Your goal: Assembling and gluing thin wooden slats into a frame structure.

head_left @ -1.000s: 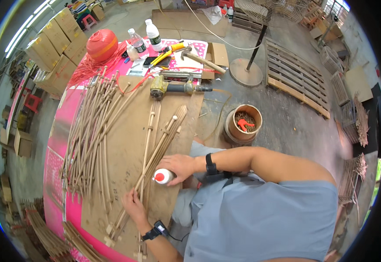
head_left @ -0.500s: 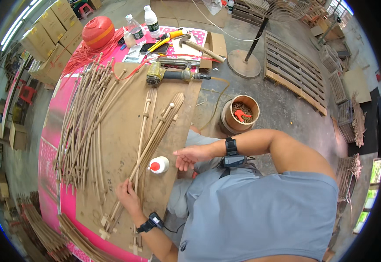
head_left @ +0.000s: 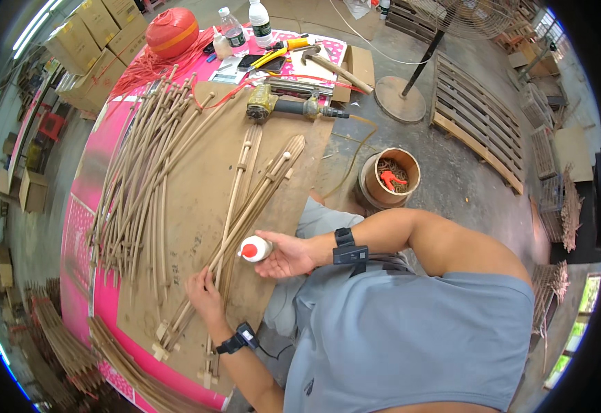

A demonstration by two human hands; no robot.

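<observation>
My right hand (head_left: 288, 256) is closed round a white squeeze bottle (head_left: 264, 246) with a red cap, its cap facing left over the board. My left hand (head_left: 206, 296) pinches a thin wooden stick (head_left: 219, 256) near the lower part of a loose bundle. Small pale wooden pieces are fitted on these sticks, and a white round knob (head_left: 286, 156) shows near their far end. Beside the bundle, another stick with small collars (head_left: 240, 168) lies lengthwise on the brown board (head_left: 190, 158).
A large heap of collared sticks (head_left: 135, 186) covers the board's left. Beyond lie a power tool (head_left: 283, 105), a hammer (head_left: 335, 69), bottles (head_left: 260, 24) and red twine (head_left: 171, 33). On my right stand a bucket of small wooden parts (head_left: 403, 168) and a fan (head_left: 424, 62).
My right hand has moved left and closed round the bottle, which it has tipped. The left hand stays at the sticks. The whole view has shifted slightly.
</observation>
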